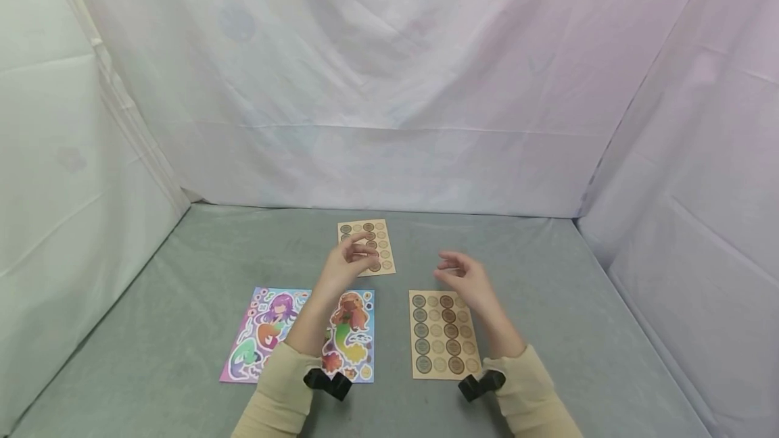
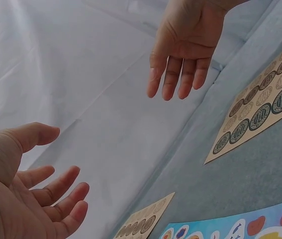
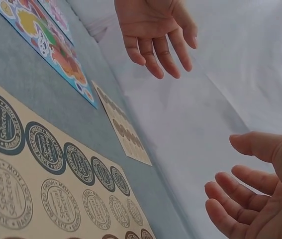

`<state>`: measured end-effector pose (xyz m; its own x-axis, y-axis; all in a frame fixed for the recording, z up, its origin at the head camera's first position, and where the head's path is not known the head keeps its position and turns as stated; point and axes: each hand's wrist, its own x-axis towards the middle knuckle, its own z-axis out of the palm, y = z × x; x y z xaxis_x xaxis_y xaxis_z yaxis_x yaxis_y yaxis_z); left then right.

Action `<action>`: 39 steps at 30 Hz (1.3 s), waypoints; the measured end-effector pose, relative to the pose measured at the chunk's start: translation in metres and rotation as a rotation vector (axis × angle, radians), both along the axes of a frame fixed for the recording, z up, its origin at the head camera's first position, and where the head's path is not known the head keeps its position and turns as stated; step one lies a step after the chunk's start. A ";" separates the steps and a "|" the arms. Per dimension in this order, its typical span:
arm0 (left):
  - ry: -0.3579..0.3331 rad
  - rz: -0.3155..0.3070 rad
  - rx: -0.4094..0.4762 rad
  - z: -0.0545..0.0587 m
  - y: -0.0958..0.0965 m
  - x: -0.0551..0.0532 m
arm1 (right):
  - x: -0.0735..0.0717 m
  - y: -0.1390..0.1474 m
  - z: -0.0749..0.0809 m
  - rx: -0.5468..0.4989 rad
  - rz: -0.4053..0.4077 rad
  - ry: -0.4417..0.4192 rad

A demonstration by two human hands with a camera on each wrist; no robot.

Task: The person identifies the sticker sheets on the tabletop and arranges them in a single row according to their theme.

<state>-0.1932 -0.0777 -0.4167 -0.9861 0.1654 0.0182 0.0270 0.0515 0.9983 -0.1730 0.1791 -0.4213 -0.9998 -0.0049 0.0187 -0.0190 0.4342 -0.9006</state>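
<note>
Both hands hover over the table with relaxed, slightly bent fingers and nothing in them. In the head view my left hand (image 1: pixel 347 264) overlaps the far sheet of round stickers (image 1: pixel 385 263) and its forearm crosses the mermaid sticker sheets (image 1: pixel 268 330). My right hand (image 1: pixel 467 279) is above the upper right corner of a nearer tan sheet of round stickers (image 1: pixel 435 336). Its labels, in dark, brown and pale rings, read "Special Selected" in the right wrist view. The palms face each other with a gap between them in both wrist views.
The grey tabletop (image 1: pixel 548 316) carries the sheets, which lie flat and apart from the far tan one. White cloth (image 1: pixel 389 86) hangs behind the table and along both sides. Black wrist cameras (image 1: pixel 328 382) sit on the beige sleeves.
</note>
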 end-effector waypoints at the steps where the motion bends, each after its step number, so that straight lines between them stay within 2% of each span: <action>1: 0.000 0.007 0.000 0.000 -0.001 -0.001 | -0.001 -0.001 0.000 -0.003 -0.001 0.002; 7: -0.027 0.055 0.004 0.000 -0.005 -0.006 | -0.008 -0.009 -0.005 -0.012 -0.006 -0.001; 13: -0.055 0.099 -0.012 -0.006 -0.009 -0.012 | -0.014 -0.018 -0.009 -0.033 -0.021 -0.016; 20: -0.072 0.111 0.007 -0.012 -0.012 -0.018 | -0.023 -0.028 -0.010 -0.036 -0.025 -0.028; 30: -0.104 0.145 0.042 -0.017 -0.015 -0.021 | -0.031 -0.039 -0.019 -0.068 -0.016 -0.047; 39: -0.097 0.136 0.054 -0.024 -0.021 -0.024 | -0.037 -0.049 -0.023 -0.078 -0.016 -0.060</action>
